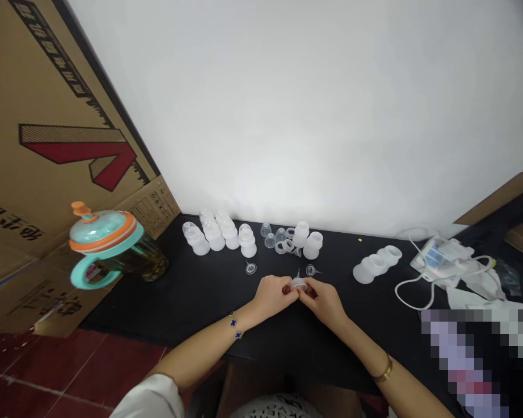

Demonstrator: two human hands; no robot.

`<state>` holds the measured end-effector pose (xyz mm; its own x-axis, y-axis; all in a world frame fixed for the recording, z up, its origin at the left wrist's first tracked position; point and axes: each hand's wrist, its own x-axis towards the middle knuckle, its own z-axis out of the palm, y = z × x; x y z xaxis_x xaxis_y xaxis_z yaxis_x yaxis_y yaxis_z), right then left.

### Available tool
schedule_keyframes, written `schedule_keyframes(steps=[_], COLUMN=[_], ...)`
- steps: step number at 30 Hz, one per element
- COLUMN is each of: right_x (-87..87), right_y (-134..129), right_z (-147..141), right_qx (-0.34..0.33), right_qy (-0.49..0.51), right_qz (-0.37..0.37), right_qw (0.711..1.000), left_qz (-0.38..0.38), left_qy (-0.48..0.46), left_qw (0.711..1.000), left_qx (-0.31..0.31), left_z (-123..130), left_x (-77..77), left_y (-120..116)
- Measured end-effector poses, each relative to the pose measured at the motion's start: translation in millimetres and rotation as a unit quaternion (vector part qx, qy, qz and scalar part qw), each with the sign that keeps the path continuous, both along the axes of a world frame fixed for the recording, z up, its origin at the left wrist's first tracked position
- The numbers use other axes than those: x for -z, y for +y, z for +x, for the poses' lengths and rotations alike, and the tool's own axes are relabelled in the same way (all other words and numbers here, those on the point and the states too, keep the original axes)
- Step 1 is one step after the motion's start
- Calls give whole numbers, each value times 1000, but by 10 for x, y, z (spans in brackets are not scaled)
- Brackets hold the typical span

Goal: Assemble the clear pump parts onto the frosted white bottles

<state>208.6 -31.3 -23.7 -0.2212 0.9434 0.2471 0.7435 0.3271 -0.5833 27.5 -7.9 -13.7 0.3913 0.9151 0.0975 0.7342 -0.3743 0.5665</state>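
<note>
At the front middle of the black table, my left hand [272,297] and my right hand [326,303] pinch a translucent bottle nipple [298,283] from both sides. Its thin tip points up, and a pale rim shows around its base; my fingers hide the lower edge. Just beyond my hands lie two more nipples, one on the left [251,268] and one on the right [311,270]. Behind them are clear domed caps [280,234], collar rings [281,247] and two open white bottles [312,245].
Several capped white bottles [215,237] stand at the back left. To the right, a few open bottles [372,268] form a row near white cables and a power strip [440,261]. A large turquoise-lidded jug [150,258] stands left by a cardboard box [9,104].
</note>
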Motion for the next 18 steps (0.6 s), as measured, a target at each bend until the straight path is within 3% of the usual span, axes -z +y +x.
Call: schedule_keyframes(steps=[18], right_x=[-1], right_y=[-5], right_z=[-3], right_qx=[-1], right_qy=[1], right_qz=[-1], right_qw=[1000], left_qz=[7], left_qy=[9], left_qw=[1000], left_qx=[1], left_z=[-4], left_x=[31], left_y=[2])
